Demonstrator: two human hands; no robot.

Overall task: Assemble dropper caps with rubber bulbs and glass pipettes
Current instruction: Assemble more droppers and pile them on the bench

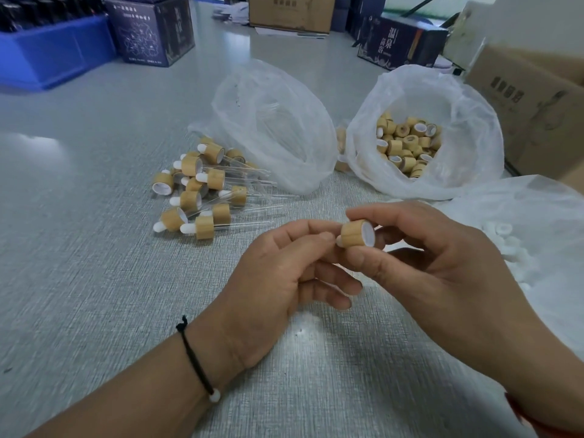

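Observation:
A bamboo dropper cap [356,233] with a white inner liner is held above the table between both hands. My right hand [442,263] grips its sides with thumb and fingers. My left hand [284,263] pinches the white rubber bulb tip [339,242] poking out of the cap's left end. A pile of finished droppers [202,191] with glass pipettes lies to the left. A clear bag [271,128] holds glass pipettes. Another bag [407,143] holds loose bamboo caps. At the right, a third bag [512,245] holds white rubber bulbs.
The grey table [94,279] carries a blue bin [53,52] and a dark printed box [151,33] at the back left. Cardboard cartons [531,115] stand at the right, and more boxes [401,42] line the far edge.

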